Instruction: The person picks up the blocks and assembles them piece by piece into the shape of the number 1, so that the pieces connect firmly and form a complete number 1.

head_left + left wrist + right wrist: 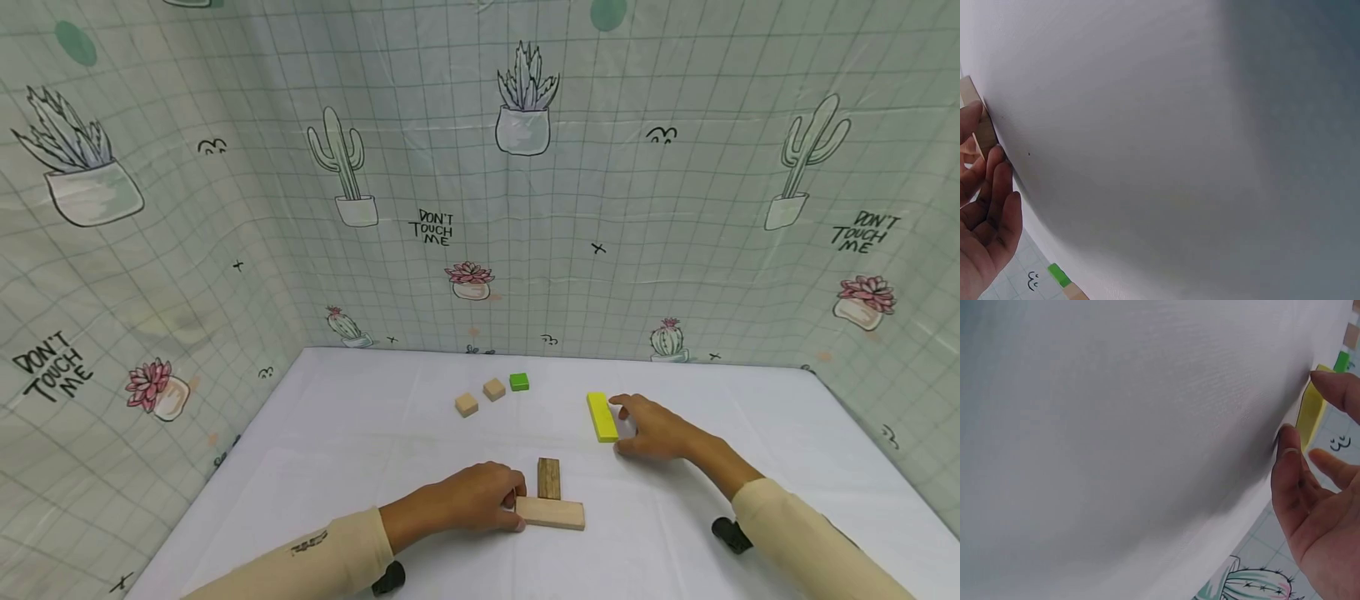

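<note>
A grid-printed backdrop cloth, drawn with potted cacti and succulents, is rising behind and on both sides. The white desk is meeting it along a straight back edge; the left and right edges are slanting outward toward the person, and the near edge is falling outside the head view. Wide white margins are running from the blocks to the left edge and from the right hand to the right edge. A narrower strip is lying between the small pieces and the back edge. The blocks are all sitting well inside these edges.

The left hand is pinching the left end of a pale wooden plank block, thumb in front and fingers curling behind. The right hand is spanning the right side of a yellow block, thumb and fingers spread toward its two ends; whether they are touching it, I cannot tell.

The pale plank is lying flat, crosswise at the front, showing light, fine grain. The yellow block is lying flat beyond it to the right, bright, slim and slightly slanted. A dark brown, coarse-grained wooden block is pointing away from the plank's back edge. Farther back, two tan wooden cubes and a small green block are standing apart in a diagonal row.
</note>
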Tool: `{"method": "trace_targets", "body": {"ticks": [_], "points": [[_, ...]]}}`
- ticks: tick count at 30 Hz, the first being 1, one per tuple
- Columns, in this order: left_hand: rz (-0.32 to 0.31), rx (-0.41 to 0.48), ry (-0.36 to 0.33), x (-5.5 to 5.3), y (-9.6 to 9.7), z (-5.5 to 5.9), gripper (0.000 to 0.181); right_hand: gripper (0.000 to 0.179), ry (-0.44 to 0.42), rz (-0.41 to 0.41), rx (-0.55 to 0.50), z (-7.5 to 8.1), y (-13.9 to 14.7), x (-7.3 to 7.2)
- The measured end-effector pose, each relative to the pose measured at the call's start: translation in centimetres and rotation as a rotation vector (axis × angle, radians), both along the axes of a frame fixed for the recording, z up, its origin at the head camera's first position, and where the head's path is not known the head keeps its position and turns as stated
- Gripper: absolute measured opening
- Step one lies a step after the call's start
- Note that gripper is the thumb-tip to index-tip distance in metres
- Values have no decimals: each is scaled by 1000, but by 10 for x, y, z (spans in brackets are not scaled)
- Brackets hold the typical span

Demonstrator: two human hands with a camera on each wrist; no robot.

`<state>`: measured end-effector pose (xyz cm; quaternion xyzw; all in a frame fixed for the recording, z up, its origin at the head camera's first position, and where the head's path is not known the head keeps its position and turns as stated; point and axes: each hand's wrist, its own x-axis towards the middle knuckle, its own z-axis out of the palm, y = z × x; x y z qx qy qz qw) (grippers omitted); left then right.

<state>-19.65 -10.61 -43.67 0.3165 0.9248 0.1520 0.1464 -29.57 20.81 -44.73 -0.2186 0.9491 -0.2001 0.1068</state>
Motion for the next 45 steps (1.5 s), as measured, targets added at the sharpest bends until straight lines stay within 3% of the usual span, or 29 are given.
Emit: {"method": "trace_targets", "body": {"ticks": [28, 45], "points": [[19, 10, -38, -1, 1, -1, 28, 96, -128, -1, 17, 7, -6, -24], [-4, 17, -19, 0, -1, 0, 30, 101, -210, 33, 94, 12, -9, -35]]}}
